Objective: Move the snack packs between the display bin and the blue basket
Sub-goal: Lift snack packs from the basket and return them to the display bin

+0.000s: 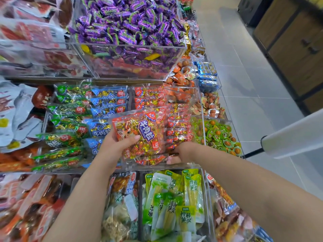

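Mid pick-up, we judge: our left hand (118, 142) pinches a red-orange crinkly plastic snack pack (139, 135) at frame centre above the clear acrylic display bin (153, 166), while our right hand (181, 152) has its fingers buried there and we cannot tell its grip; next, carry the pack to the unseen blue basket.

Your left hand (118, 144) is raised in front of you, its bare forearm running up from the lower left. The thumb is pressed across the front of an orange snack pack (143, 126) and the fingers are out of sight behind it, so the hand holds the pack by its lower left part. Your right hand (178, 153) reaches forward from the lower right, a little lower than the left and near it, back of the hand up and thumb pointing left; its fingers are hidden behind the pack, so whether they grip anything cannot be told.
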Motion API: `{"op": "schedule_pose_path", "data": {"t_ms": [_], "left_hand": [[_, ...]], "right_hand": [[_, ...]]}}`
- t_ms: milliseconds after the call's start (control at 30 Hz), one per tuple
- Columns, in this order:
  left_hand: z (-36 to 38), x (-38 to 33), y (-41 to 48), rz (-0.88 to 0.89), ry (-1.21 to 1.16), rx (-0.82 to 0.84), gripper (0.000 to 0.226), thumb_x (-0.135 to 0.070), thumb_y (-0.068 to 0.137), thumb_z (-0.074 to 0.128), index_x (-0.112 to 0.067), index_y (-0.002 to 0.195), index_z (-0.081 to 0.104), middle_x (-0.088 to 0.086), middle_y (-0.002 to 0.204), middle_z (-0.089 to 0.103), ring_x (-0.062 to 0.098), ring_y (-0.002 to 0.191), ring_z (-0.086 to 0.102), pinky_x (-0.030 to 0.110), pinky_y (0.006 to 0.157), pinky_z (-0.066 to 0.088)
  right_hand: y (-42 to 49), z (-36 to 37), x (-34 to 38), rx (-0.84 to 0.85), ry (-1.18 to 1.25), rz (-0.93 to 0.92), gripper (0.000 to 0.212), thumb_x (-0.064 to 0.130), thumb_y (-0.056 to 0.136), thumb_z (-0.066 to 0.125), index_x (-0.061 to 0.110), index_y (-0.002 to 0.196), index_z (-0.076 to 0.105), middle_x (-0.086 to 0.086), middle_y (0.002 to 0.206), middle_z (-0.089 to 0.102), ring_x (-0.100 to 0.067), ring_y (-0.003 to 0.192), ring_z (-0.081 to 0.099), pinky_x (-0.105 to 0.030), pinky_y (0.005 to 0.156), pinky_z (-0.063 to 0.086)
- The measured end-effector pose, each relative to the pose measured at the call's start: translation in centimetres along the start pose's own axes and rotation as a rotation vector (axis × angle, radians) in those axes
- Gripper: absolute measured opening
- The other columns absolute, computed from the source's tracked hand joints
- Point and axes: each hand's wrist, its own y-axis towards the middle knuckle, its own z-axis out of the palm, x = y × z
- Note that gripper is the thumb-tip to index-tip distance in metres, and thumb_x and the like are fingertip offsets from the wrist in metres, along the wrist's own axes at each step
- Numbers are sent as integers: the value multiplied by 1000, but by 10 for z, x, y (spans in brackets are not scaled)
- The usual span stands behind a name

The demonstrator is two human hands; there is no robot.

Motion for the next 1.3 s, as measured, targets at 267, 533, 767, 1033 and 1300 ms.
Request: {"op": "schedule_pose_path", "data": {"t_ms": [267,533,767,1033,1300], "left_hand": [[1,1,-2,10,10,-3,69,-34,56,85,-28,119,57,-3,110,72,19,100,69,51,94,50],[-2,-2,-7,16,-2,8,65,-31,60,83,-33,119,56,-5,110,71,17,101,69,48,94,50],[0,-4,-6,18,-2,21,76,-29,57,88,-25,124,54,-1,110,72,18,98,70,40,84,55],[2,-5,-9,20,36,10,76,-32,57,80,-21,128,52,1,112,71,20,101,69,45,92,52],[7,-14,-10,-32,47,9,79,-59,53,81,-23,120,59,-2,114,70,22,110,64,54,103,41]], "right_hand": [[-4,9,8,32,147,85,74,66,90,32,10,136,45,-15,137,49,-32,124,47,-42,99,40],[-32,-13,5,-233,272,100,46,47,90,54,9,115,63,-11,113,64,-28,106,58,-38,89,50],[-32,6,0,-325,135,21,60,33,87,62,13,139,42,-11,135,42,-30,124,40,-38,101,40],[-18,7,8,-335,103,115,26,16,88,57,14,114,54,-9,107,58,-27,94,57,-35,75,48],[-63,-35,-3,-440,948,-53,30,46,86,61,33,113,59,15,111,64,-3,92,61,-31,92,48]]}}
